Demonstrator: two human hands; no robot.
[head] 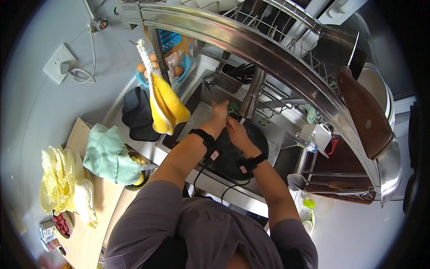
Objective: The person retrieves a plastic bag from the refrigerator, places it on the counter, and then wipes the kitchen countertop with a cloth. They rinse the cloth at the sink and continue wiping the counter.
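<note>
Both my hands are over a stainless steel sink [201, 116], under the head of a metal faucet [250, 104]. My left hand [220, 112] has its fingers spread near a green thing [232, 108] that I cannot make out. Just to the right of it, my right hand [237, 131] is close to or touching it; its fingertips are partly hidden, so whether it holds anything does not show. A round black pan [257, 134] lies in the sink beneath my hands and wrists. Each wrist wears a black band.
A metal dish rack [215, 16] arches over the sink. A yellow cloth [166, 101] hangs left of it. Further left are black mitts [137, 114], a green cloth [107, 153], napa cabbage [62, 178] and a bowl of red fruit [62, 224]. A utensil basket [229, 82] stands behind.
</note>
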